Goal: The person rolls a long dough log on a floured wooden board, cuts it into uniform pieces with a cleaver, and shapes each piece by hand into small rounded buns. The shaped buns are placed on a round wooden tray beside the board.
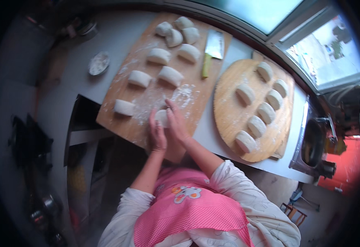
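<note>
Between my two palms is a piece of dough (162,118), near the front edge of a floured wooden board (155,92). My left hand (157,132) presses on its left side and my right hand (175,122) cups its right side; the fingers hide part of it. Just left of my hands lies a cut dough piece (124,107). Further up the board are more pieces, including one dough piece (170,76) beyond my fingertips and another dough piece (139,79) to its left. Loose flour (186,94) is scattered beside my right fingers.
A cleaver (214,46) with a yellow handle lies at the board's far right. Several dough pieces sit on a round wooden board (226,92) to the right. A bowl of flour (99,63) stands on the left counter. A sink (313,148) is at the far right.
</note>
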Motion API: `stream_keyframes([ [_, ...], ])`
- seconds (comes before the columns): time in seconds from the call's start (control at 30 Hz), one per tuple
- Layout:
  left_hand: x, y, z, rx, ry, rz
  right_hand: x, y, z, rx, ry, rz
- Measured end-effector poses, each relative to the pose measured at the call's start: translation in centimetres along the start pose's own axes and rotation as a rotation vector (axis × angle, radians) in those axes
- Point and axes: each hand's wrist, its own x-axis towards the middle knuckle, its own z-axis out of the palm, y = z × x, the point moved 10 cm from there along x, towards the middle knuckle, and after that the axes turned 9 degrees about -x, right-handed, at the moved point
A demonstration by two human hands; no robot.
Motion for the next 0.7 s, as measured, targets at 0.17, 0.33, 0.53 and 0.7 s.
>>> stream_keyframes([
  [0.17, 2.1, -0.5, 0.4, -0.17, -0.084, -0.037, -0.9, -0.4, 0.4, 0.041, -0.017, -0.015],
  [0.33, 3.8, 1.3, -1.1, 0.152, -0.045, 0.066, -0.3, 0.4, -1.4, -0.075, 0.161, 0.015],
  [0.53, 2.4, 1.8, -0.6, 0.317, -0.256, 0.039, -2.8, -1.5, -1.6, -0.552, 0.121, -0.07],
  [0.7, 1.2, 1.9, -1.7, -0.006, -0.347, -0.119, -4.5, -2.8, -0.5, -0.422, 0.083, 0.028],
])
